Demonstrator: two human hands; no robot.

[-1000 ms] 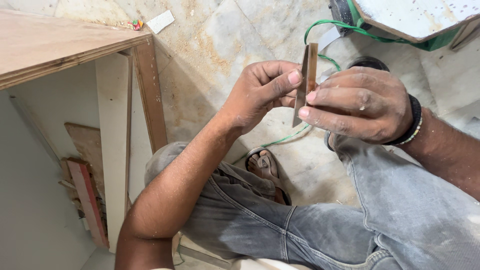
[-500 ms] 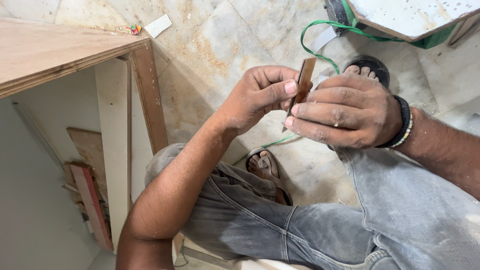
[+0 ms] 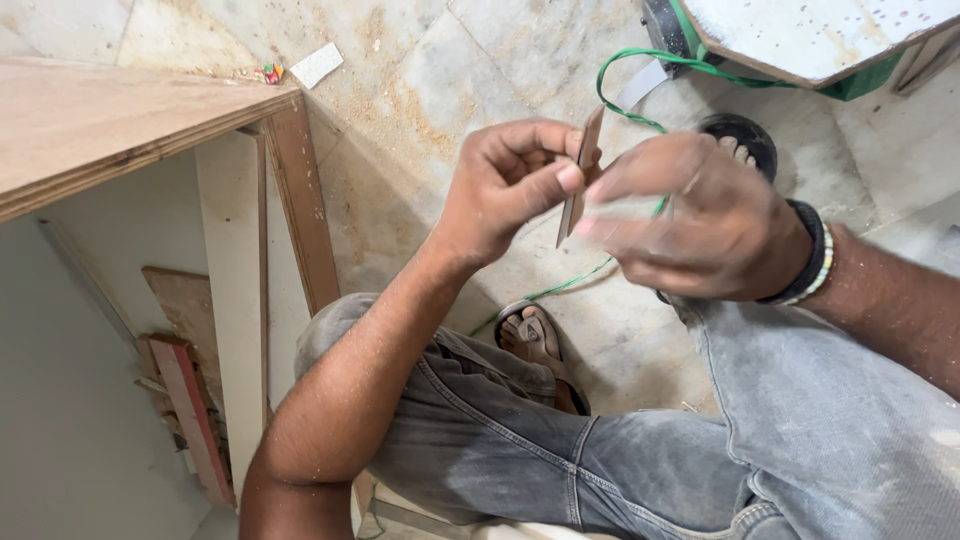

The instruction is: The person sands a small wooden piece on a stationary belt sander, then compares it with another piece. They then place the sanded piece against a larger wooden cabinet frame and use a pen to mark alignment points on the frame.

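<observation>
A thin brown wooden strip point(image 3: 580, 170) stands nearly upright between both hands, above my knees. My left hand point(image 3: 505, 190) pinches its upper part between thumb and fingers. My right hand point(image 3: 700, 225), blurred by motion, grips the lower part from the right; it wears a black band and a beaded bracelet at the wrist. I sit on a marble floor in grey jeans, one sandalled foot point(image 3: 535, 340) showing below the hands.
A plywood cabinet top point(image 3: 110, 120) and its side panel point(image 3: 300, 210) stand at the left, with wood offcuts point(image 3: 185, 400) inside. A green cable point(image 3: 640, 115) runs across the dusty floor to a board point(image 3: 800, 40) at the top right. Sawdust covers the floor.
Both hands have stayed on the strip and shifted slightly left and down. The strip has tilted a little, and my right hand moves along it, now blurred.
</observation>
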